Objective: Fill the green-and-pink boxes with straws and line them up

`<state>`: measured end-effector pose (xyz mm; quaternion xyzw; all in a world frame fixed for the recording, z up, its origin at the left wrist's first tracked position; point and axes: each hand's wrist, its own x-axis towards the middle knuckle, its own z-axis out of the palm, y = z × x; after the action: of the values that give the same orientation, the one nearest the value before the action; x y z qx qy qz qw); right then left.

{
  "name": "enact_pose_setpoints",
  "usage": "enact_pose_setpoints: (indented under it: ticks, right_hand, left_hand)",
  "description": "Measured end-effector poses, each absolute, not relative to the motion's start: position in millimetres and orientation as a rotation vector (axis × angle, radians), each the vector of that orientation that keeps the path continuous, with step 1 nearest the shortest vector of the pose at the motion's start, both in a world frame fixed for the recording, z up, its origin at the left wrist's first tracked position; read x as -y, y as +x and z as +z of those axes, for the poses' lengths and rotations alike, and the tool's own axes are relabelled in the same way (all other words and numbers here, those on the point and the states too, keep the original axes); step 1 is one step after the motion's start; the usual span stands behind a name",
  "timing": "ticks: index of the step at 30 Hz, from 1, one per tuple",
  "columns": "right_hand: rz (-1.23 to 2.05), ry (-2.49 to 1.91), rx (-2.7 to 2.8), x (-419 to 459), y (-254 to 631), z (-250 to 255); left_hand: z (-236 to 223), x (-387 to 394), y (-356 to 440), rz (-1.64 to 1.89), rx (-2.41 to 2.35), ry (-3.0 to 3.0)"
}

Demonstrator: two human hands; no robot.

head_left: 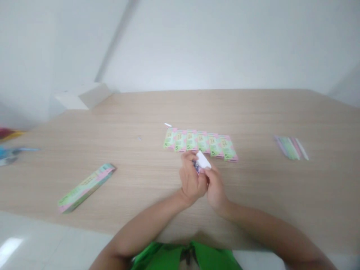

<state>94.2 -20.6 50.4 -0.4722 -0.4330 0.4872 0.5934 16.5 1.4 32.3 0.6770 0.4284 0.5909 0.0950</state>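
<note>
1. Left hand [192, 178]: fingers curled around a small white piece [203, 160] with a dark purple patterned part; exact finger contacts blurred.
2. Right hand [216, 185]: thumb and fingers pinching the near right end of the white piece. Hands touch each other.
3. White piece: held between both hands, tilted, middle of the surface [253, 112], just on the near side of the packet row.
4. Packet row [203, 141]: six green-pink packets, flat, side by side, slanting nearer toward the right; "5" printed at near ends.
5. Small white stick [168, 125]: just beyond the row's left end. Tiny scrap [140, 138] left of the row, too small to identify.
6. Long green-pink box [87, 187]: near left, lying diagonally, far end toward the right.
7. Coloured strips [291, 148]: right, lying side by side, well apart from the row.
8. White box-like object [84, 95]: far left corner.
</note>
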Motion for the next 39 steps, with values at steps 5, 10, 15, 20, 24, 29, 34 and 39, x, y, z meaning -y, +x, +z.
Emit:
enact_pose_setpoints:
  ticks: [5,10,15,20,24,29,34,39]
  right_hand:
    - [1.231,-0.928,1.052,14.6,100.4,60.3]
    - [1.068,-1.059,1.210,2.5,105.8,68.0]
    - [1.011,-1.152,1.254,-4.5,109.6,66.5]
    - [0.966,-1.171,1.203,-7.6,114.6,62.1]
    - [1.031,-1.104,1.217,-8.2,116.9,64.3]
    - [1.058,-1.007,1.389,-7.1,120.1,71.1]
    - [1.061,-1.022,1.555,-12.1,126.8,76.4]
    - [1.074,-1.073,1.539,-11.8,128.8,84.2]
  left_hand:
    - [31.3,-5.0,20.7,1.593,-1.445,2.074]
    - [15.0,-8.3,24.0,1.530,-1.586,2.219]
    - [-6.8,-6.7,19.0,1.393,-1.617,2.339]
    - [-10.2,-8.6,11.1,1.424,-1.561,2.362]
    - [-11.4,-9.7,7.3,1.548,-1.479,2.426]
    - [-10.0,-8.4,8.0,1.614,-1.428,2.417]
    - [-9.0,-10.0,9.1,1.606,-1.450,2.418]
    - [-8.9,-10.4,9.9,1.590,-1.477,2.489]
